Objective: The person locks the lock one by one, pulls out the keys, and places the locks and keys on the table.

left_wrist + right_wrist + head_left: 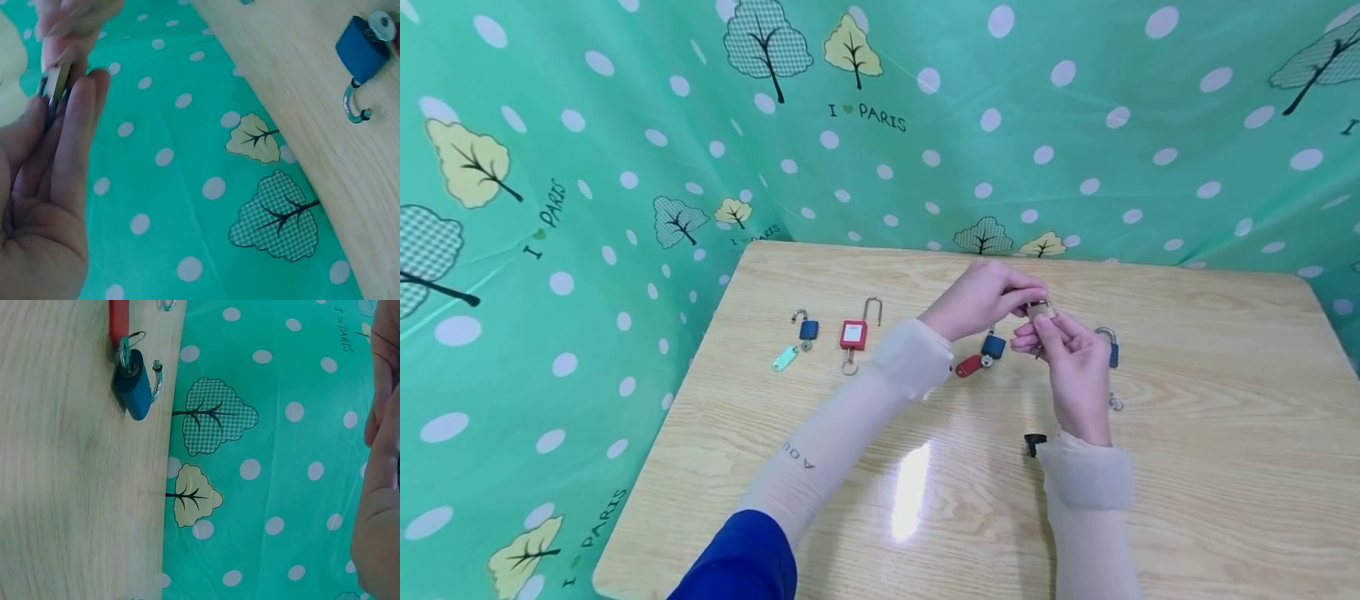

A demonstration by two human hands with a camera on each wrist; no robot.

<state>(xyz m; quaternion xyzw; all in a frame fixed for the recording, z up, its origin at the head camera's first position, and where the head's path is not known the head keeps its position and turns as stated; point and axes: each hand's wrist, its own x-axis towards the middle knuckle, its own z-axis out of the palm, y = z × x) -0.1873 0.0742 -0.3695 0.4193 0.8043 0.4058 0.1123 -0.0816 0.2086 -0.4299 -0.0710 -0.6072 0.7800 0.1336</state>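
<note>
Both hands meet above the table's far part, around a small brass-coloured padlock [1041, 312]. My left hand [981, 298] pinches its shackle end between thumb and fingers. From below, my right hand [1075, 367] grips the body. The left wrist view shows the lock's narrow brass edge [60, 80] between the two hands; fingers cover much of it, and I cannot tell whether its shackle is fastened. Only part of the right hand [382, 519] appears in the right wrist view. Just below the hands lies an unlocked blue padlock [993, 347] with a red key tag [968, 366].
On the wooden table [970, 517], a red padlock [853, 334] and a blue padlock [808, 330] with a teal tag [786, 358] lie at left, shackles released. Another blue padlock [1113, 356] is partly behind the right hand. A small black object [1034, 443] sits beside the right sleeve.
</note>
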